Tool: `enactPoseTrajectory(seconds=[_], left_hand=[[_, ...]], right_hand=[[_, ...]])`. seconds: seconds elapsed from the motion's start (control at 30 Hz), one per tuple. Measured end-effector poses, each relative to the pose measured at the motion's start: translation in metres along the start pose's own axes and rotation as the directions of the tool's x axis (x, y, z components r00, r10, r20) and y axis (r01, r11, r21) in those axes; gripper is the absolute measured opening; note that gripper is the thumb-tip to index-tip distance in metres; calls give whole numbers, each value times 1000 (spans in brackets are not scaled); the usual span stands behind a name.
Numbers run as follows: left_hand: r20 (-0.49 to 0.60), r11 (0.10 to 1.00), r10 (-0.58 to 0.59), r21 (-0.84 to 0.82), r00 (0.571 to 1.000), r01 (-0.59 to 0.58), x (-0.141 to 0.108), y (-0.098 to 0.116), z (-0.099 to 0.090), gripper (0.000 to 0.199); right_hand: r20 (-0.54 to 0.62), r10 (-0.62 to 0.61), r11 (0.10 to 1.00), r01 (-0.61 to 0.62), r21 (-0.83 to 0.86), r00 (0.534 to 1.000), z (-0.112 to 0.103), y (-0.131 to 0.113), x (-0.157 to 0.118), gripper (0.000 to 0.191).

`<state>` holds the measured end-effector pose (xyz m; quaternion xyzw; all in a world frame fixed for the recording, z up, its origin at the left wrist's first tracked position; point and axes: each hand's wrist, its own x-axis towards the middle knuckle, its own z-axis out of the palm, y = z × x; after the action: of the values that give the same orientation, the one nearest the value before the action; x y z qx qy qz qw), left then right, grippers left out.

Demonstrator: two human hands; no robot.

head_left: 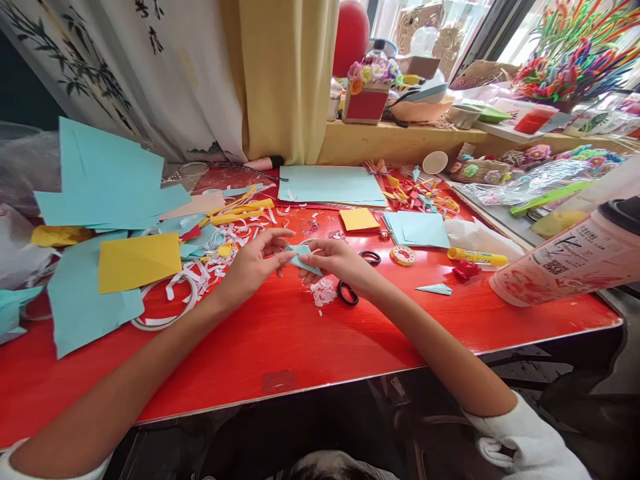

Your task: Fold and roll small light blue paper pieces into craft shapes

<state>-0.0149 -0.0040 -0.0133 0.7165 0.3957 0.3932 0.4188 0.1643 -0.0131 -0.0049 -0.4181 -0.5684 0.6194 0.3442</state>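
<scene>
Between my hands, above the red table, is a small folded piece of light blue paper. My left hand pinches its left end between thumb and fingers. My right hand grips the right side, its fingers bent around the paper. Just below my right wrist lie scissors with black handles, partly hidden by that hand. A small heap of pale paper shreds sits beneath the paper. Farther right, a folded light blue paper triangle rests on the table.
Blue sheets and a yellow sheet are piled at left beside paper scraps. Toward the back are a blue stack, yellow squares and blue squares. A yellow glue stick and a large cup stand right.
</scene>
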Motion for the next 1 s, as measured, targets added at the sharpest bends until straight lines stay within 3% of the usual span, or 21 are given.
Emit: enactPoseTrajectory(seconds=[0.07, 0.17, 0.3, 0.4, 0.63, 0.83, 1.0], left_hand=[[-17, 998, 49, -32, 999, -49, 0, -1, -1, 36], [5, 966, 208, 155, 978, -206, -1, -1, -5, 31], [70, 783, 456, 442, 887, -437, -2, -1, -11, 16], [106, 726, 506, 483, 856, -489, -1, -1, -13, 12], [191, 831, 374, 366, 908, -419, 2, -7, -10, 12], [151, 961, 129, 226, 980, -161, 2, -7, -3, 30], [89, 992, -46, 120, 995, 35, 1, -4, 0, 28]], right_hand=[[-2, 23, 997, -23, 70, 1000, -2, 1, 0, 10], [37, 9, 987, -15, 160, 999, -8, 4, 2, 11], [96, -22, 976, 0, 220, 995, -15, 5, 2, 12], [104, -37, 978, 15, 206, 994, -16, 5, 3, 12], [38, -140, 986, 143, -89, 989, -13, 11, 7, 14], [-48, -206, 925, 178, -335, 977, -12, 11, 5, 20], [-90, -349, 843, 271, -466, 933, -8, 14, 5, 31]])
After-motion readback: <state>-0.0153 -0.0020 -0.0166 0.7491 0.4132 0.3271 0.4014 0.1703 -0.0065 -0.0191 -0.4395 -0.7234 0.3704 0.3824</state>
